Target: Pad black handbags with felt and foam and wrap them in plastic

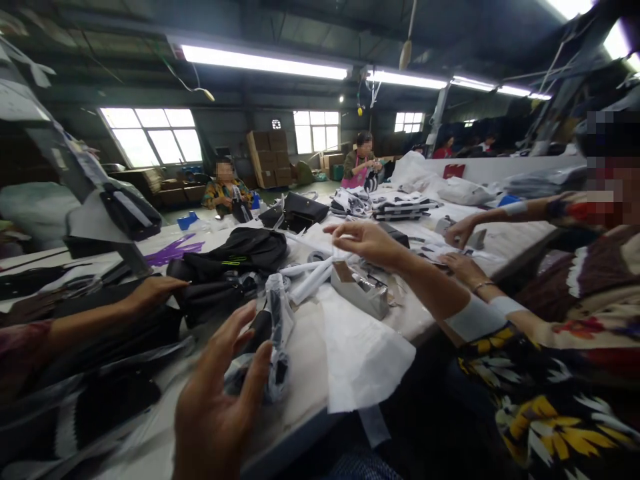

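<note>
My left hand [217,393] is in the foreground, fingers and thumb spread, beside a dark rolled bundle in clear plastic [275,320] on the table. No grip on the bundle shows. My right hand [367,243] is over a grey tape dispenser [367,293], with thumb and forefinger pinched together. A faint strip of clear tape [336,252] seems to run from those fingertips down to the dispenser's front. White paper [365,353] hangs over the table's near edge, below the dispenser.
Black bags [245,250] and purple straps [175,250] lie to the left, where a co-worker's hand [155,293] rests. Another co-worker's hands [463,263] are at the right. A metal post [90,180] rises at left. Striped stacks [405,207] lie farther back.
</note>
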`<state>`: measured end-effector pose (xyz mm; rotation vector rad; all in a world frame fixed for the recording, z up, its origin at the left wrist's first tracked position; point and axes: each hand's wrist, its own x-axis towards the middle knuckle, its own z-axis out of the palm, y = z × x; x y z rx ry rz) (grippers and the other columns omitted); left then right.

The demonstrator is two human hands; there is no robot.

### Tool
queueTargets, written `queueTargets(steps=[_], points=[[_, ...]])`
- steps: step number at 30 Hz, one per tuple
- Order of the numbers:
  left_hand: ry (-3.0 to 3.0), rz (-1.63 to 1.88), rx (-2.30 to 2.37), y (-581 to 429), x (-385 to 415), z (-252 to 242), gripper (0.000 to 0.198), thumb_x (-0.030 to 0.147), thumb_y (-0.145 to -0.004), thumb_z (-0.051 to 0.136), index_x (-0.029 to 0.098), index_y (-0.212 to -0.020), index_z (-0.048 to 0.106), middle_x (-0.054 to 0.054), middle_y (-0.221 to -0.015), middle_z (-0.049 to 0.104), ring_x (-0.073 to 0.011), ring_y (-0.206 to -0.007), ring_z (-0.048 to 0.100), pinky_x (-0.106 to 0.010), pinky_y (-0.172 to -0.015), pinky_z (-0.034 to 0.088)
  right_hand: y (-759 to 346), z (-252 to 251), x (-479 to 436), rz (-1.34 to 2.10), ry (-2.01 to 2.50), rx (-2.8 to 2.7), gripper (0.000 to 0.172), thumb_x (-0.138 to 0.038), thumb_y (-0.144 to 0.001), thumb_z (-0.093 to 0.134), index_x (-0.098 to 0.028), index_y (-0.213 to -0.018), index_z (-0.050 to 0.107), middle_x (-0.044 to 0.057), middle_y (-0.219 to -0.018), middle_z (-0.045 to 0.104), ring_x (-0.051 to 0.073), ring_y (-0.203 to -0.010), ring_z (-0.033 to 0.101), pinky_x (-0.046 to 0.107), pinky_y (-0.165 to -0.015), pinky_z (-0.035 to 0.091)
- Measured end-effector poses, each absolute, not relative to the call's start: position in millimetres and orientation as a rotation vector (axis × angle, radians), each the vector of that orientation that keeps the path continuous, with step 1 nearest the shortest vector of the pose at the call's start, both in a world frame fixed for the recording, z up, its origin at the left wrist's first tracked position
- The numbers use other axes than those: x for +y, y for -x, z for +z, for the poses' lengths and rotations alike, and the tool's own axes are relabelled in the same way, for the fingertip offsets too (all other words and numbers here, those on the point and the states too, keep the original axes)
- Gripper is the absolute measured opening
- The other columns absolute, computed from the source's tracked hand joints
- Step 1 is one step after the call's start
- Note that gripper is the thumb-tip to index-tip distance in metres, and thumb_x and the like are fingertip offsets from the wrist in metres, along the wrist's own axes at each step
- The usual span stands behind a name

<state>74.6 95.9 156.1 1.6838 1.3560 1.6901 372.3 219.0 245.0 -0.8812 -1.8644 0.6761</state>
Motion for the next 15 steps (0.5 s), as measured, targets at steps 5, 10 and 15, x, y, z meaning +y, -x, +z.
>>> queueTargets(steps=[5, 10, 15], points=[[-2.08, 1.434, 1.241, -110, 117, 181, 0.049, 0.05, -0.083, 0.068, 0.028, -0.127, 0.065, -0.006, -0.117, 0.072, -0.0259, -0.093, 0.072, -0.037, -0.084, 0.057, -296, 229, 142, 0.512, 0.724, -1.948, 0.002, -0.023, -0.088, 0.068, -0.022, -0.087, 0.068, 0.006, -0.127, 0.067, 0.02, -0.121, 0.06, 0.04, -0.109, 0.041], [-1.99, 1.436, 1.232, -90, 105, 173, 0.027, 0.046, -0.084, 0.069, 0.026, -0.1, 0.078, -0.003, -0.092, 0.078, -0.0235, -0.084, 0.072, -0.032, -0.079, 0.057, -268, 206, 119, 0.602, 0.678, -1.804, 0.004, -0.023, -0.088, 0.068, -0.024, -0.084, 0.068, 0.004, -0.123, 0.068, 0.02, -0.12, 0.061, 0.039, -0.108, 0.043], [-1.577, 1.336, 1.116, -79, 95, 184, 0.034, 0.047, -0.083, 0.07, 0.017, -0.099, 0.078, -0.006, -0.082, 0.076, -0.0211, -0.076, 0.071, -0.03, -0.07, 0.059, -259, 178, 127, 1.124, 0.535, -1.576, 0.031, -0.043, -0.091, 0.066, -0.023, -0.114, 0.065, 0.007, -0.12, 0.069, 0.022, -0.114, 0.064, 0.04, -0.102, 0.049]])
